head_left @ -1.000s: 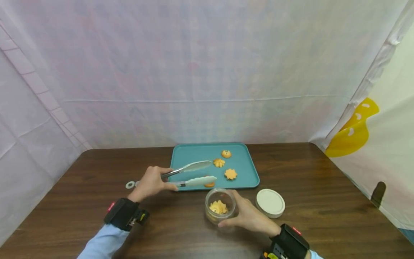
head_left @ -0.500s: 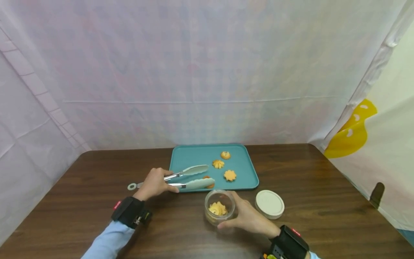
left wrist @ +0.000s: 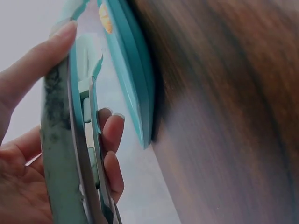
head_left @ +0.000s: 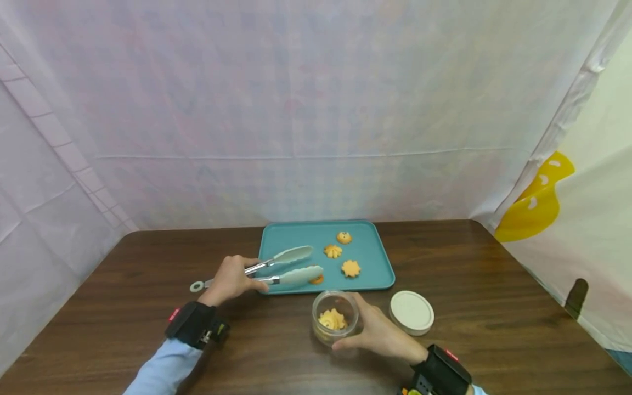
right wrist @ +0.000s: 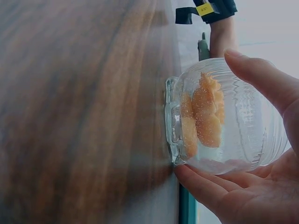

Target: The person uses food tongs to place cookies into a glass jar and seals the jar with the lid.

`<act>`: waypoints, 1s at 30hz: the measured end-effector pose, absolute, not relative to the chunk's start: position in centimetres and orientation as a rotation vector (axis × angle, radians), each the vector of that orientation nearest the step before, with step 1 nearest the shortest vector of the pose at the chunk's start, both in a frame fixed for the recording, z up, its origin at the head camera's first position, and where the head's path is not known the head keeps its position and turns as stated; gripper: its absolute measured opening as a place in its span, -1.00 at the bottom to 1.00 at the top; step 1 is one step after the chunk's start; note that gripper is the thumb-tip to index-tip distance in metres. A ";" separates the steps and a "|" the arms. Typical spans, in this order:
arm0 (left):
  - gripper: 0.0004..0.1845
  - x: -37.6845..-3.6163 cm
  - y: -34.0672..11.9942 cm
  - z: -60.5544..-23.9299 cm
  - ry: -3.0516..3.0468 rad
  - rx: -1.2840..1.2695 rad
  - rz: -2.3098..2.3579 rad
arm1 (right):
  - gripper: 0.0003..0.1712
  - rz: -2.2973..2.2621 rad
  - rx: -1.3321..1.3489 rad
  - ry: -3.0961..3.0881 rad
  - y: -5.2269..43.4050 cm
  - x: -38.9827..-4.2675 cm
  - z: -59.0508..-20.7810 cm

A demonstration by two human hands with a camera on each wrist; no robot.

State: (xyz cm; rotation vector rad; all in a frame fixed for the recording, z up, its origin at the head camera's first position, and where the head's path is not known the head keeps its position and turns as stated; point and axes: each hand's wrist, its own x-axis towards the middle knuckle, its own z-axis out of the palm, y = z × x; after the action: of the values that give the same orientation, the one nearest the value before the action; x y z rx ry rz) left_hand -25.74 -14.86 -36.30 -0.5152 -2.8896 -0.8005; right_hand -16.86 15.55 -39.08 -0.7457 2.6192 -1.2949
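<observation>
My left hand (head_left: 231,278) grips a pair of pale green tongs (head_left: 276,266) by the handles; the tong tips reach over the near left part of a teal tray (head_left: 283,236). A cookie (head_left: 317,279) lies just beyond the lower tip, partly hidden by it. Three more cookies (head_left: 351,268) lie farther back on the tray. My right hand (head_left: 380,330) holds a small glass jar (head_left: 336,316) on the table, fingers curled round its side. The jar (right wrist: 224,121) has cookies inside. In the left wrist view my fingers (left wrist: 110,154) wrap the tongs (left wrist: 60,140) beside the tray edge (left wrist: 133,79).
A round white lid (head_left: 412,311) lies on the brown table (head_left: 494,307) right of the jar. A small metal ring (head_left: 196,286) at the tongs' end sits left of my left hand. Pale cloth walls (head_left: 296,109) stand behind and at both sides.
The tongs have drawn a little leftward and their tips have narrowed over the near cookie. The right hand and jar have stayed put.
</observation>
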 end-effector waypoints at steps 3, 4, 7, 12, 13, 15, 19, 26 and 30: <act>-0.24 -25.7 -14.9 -36.2 -2.902 -0.529 -0.830 | -0.04 -1.293 -0.739 2.617 15.6 -16.9 -39.1; -0.24 -25.7 -14.8 -36.2 -2.905 -0.534 -0.827 | -0.04 -1.293 -0.739 2.618 15.6 -16.9 -39.1; -0.26 -25.8 -14.7 -36.4 -2.922 -0.549 -0.789 | -0.04 -1.300 -0.737 2.611 15.6 -16.9 -39.0; -0.27 -26.1 -14.5 -36.9 -2.925 -0.540 -0.728 | -0.03 -1.304 -0.730 2.595 15.5 -16.9 -39.0; -0.28 -26.1 -14.5 -37.0 -2.924 -0.537 -0.724 | -0.03 -1.304 -0.730 2.593 15.5 -16.9 -39.0; -0.29 -26.2 -14.5 -37.0 -2.924 -0.539 -0.722 | -0.03 -1.307 -0.732 2.592 15.5 -16.9 -39.0; -0.34 -26.2 -14.4 -37.0 -2.931 -0.547 -0.730 | -0.04 -1.312 -0.742 2.593 15.6 -16.9 -38.9; -0.40 -26.1 -14.3 -36.9 -2.939 -0.576 -0.726 | -0.05 -1.322 -0.732 2.571 15.6 -16.9 -38.9; -0.42 -26.0 -14.3 -37.0 -2.934 -0.569 -0.724 | -0.04 -1.318 -0.742 2.594 15.5 -16.9 -38.9</act>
State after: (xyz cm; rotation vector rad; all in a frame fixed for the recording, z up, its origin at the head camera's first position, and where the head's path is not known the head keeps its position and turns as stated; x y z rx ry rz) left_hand -25.99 -14.29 -36.95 -0.5687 -2.9335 -0.7245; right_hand -16.90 15.50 -38.93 -0.7420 2.5939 -1.3180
